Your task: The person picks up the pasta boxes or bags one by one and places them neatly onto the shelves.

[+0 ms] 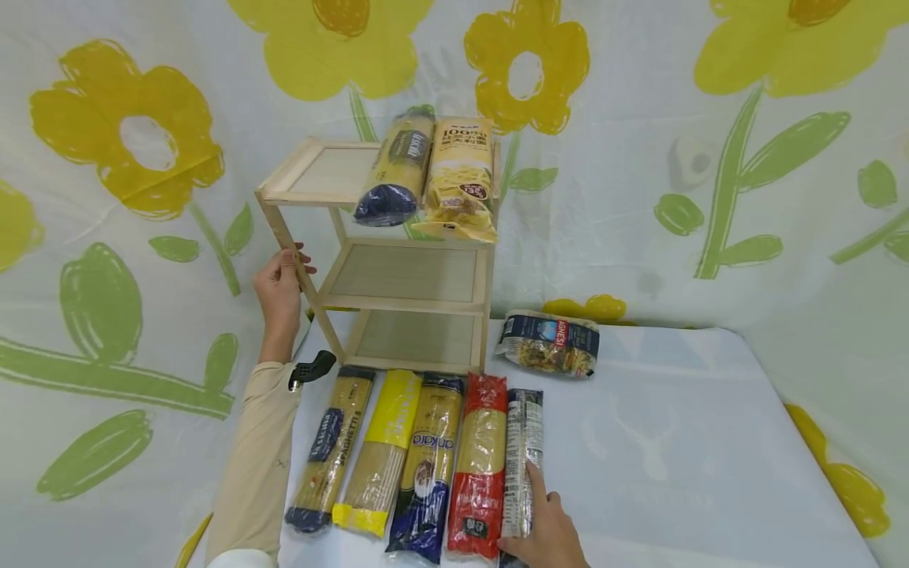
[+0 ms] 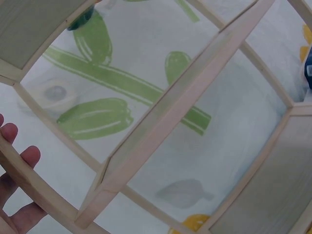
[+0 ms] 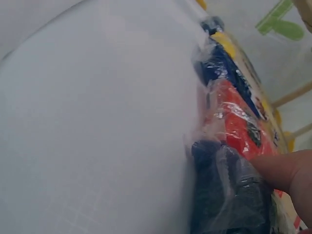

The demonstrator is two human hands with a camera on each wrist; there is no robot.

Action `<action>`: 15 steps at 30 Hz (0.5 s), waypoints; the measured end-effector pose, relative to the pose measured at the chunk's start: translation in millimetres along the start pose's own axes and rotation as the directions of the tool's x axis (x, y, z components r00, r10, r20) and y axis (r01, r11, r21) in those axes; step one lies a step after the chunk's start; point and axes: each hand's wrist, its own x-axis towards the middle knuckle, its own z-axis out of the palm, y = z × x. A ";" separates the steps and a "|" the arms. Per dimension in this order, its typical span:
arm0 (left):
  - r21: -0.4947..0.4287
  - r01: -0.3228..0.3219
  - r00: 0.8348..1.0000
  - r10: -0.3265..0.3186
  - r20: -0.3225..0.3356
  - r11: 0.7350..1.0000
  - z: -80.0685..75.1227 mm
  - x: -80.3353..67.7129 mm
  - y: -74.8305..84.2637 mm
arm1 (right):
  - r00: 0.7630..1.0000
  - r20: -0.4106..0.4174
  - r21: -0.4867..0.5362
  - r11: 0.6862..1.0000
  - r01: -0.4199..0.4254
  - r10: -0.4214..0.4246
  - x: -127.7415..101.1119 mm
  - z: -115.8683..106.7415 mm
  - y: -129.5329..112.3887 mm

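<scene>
My left hand (image 1: 278, 290) grips the left front post of a three-tier wooden rack (image 1: 405, 304), with fingers and thumb around it in the left wrist view. At the front of the table, my right hand (image 1: 548, 527) holds the near end of a slim pasta packet (image 1: 524, 434) with a dark wrapper and a printed white panel. In the right wrist view the thumb (image 3: 282, 170) presses the side of the packet's dark end (image 3: 226, 190). Directly left of that packet lies a red-ended spaghetti packet (image 1: 477, 465).
More spaghetti packets line up leftward: a blue Ankara one (image 1: 429, 450), a yellow one (image 1: 383, 450) and a dark-ended one (image 1: 332, 450). Two pasta packets, one blue-ended (image 1: 398, 170) and one cream-yellow (image 1: 460, 170), lie on the rack's top. An Agnesi pasta bag (image 1: 550, 343) rests right of the rack.
</scene>
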 end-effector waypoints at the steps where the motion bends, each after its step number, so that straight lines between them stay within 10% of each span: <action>1: -0.001 0.003 1.000 -0.003 0.001 1.000 -0.2 0.0 0.0 | 1.000 0.007 0.013 1.000 -0.007 0.007 0.1 -0.9 0.0; 15: 0.017 0.000 1.000 0.000 0.010 1.000 -0.3 -0.4 0.9 | 0.997 0.043 0.239 0.970 0.048 -0.060 -6.9 -21.6 5.1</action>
